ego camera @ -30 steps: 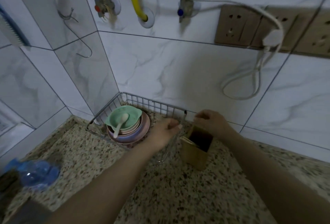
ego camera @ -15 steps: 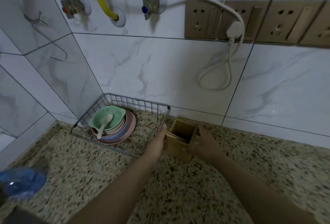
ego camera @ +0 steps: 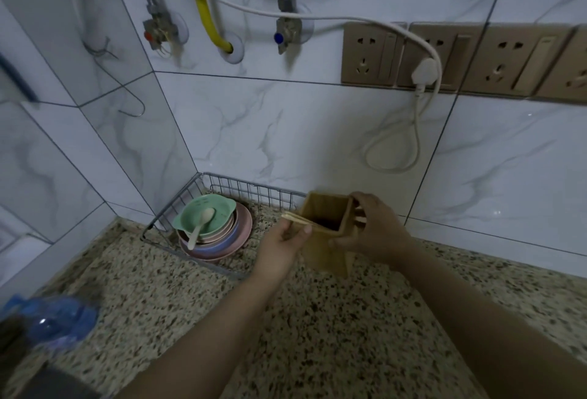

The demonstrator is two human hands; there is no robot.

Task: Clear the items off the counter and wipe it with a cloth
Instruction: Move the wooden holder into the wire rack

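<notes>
A square wooden utensil holder (ego camera: 327,252) is lifted and tilted above the speckled granite counter (ego camera: 317,319), near the back wall. My right hand (ego camera: 371,230) grips its right side. My left hand (ego camera: 284,244) pinches the ends of a pair of chopsticks (ego camera: 297,219) that stick out over the holder's left rim. To the left, a wire basket (ego camera: 222,189) in the corner holds stacked pink and blue plates (ego camera: 228,239) with a green bowl (ego camera: 203,212) and a pale spoon (ego camera: 200,225) on top.
A blurred blue plastic bottle (ego camera: 54,319) stands at the near left. On the tiled wall hang pipes and valves, a row of sockets (ego camera: 460,58) and a white plug with a looped cord (ego camera: 397,144). Bare counter lies in front and to the right.
The wooden holder has come up off the counter and tilted in my right hand. My left hand has taken hold of the chopsticks at its rim. My view has moved closer.
</notes>
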